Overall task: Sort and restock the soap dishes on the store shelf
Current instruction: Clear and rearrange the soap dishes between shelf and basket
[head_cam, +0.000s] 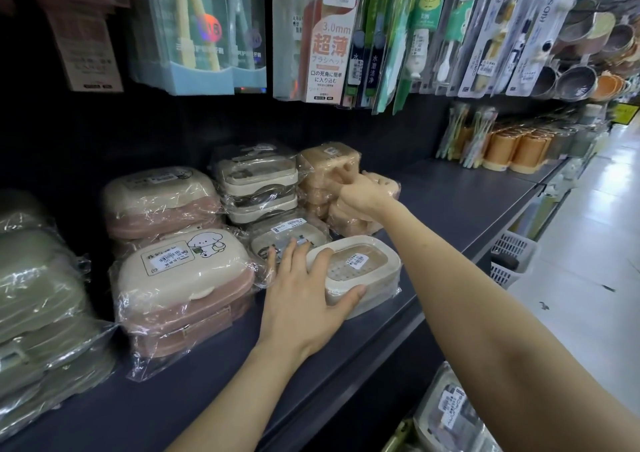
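Nearest, at five o'clock in the view, wrapped boxes sit on a lower level (probably stock yet to go up). Above them the left hand grips the cream dish near the front edge of the shelf. The thumb is clamped on the dish's near side and the fingers are spread over its nine o'clock end. That hold would likely let the hand slide or lift the dish without tearing its film. The dish lies flat with its label up, so it can be matched to its kind.

At its nine o'clock stands the dog box, stacked on a pink one. At its eleven o'clock lies a clear dish, which the fingertips seem to reach.

Farther in, at the cream dish's twelve o'clock, the right hand curls its fingers onto a tan dish. That dish sits at the three o'clock side of the tan stack, so the hand seems to be setting like with like (the back of the hand hides the exact grip). At that stack's nine o'clock rises a grey stack.

Farthest back, toothbrush packs hang at twelve o'clock and orange cups stand at two o'clock.
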Tool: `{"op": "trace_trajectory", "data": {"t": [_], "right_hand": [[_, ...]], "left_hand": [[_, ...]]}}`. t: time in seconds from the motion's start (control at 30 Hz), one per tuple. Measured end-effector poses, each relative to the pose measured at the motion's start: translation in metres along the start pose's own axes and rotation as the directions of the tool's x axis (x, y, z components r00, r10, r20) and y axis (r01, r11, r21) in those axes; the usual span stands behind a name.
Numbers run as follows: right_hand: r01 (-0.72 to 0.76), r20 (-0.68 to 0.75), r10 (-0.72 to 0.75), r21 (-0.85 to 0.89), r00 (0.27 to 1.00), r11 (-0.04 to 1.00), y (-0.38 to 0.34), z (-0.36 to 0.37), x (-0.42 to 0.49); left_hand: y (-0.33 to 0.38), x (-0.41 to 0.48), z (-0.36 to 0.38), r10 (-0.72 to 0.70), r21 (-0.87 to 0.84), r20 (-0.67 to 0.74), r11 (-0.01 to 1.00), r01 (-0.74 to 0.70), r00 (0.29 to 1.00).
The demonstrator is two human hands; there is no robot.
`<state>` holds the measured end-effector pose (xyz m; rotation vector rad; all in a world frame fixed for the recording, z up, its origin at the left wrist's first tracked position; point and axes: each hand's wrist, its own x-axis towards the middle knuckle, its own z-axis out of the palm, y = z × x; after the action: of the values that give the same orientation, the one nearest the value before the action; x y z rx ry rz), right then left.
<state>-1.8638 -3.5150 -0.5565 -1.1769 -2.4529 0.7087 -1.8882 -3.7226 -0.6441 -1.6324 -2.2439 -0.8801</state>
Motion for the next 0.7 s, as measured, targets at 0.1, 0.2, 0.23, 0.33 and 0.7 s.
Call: {"op": "trace_trajectory", "data": {"t": [0.1, 0.2, 0.23, 0.33, 0.7], "right_hand": [[0.014, -0.025, -0.014, -0.009, 1.0, 1.0, -0.002, -0.004, -0.003], [0.073, -0.204, -0.061, 0.05, 0.977, 0.996, -0.001, -0.016, -0.031], [0.093, -0.251, -0.067, 0.097, 0.966, 0.991, 0.005, -0.019, -0.044], [0.1, -0.286, -0.061, 0.126, 0.956, 0.987, 0.029, -0.022, -0.096], [0.063, -0.221, -0.011, 0.23, 0.975, 0.971, 0.118, -0.012, -0.162]], "left_hand": [[0.0, 0.0, -0.001, -0.005, -0.004, 0.006, 1.0, 0.005, 1.0], [0.0, 0.001, -0.001, -0.011, 0.015, 0.02, 1.0, 0.01, 1.0], [0.0, 0.001, -0.001, -0.012, 0.019, 0.024, 1.0, 0.012, 1.0], [0.0, 0.001, -0.001, -0.012, 0.034, 0.032, 0.999, 0.011, 0.999], [0.04, 0.015, 0.001, 0.152, -0.128, 0.37, 0.985, -0.112, 0.917]]}}
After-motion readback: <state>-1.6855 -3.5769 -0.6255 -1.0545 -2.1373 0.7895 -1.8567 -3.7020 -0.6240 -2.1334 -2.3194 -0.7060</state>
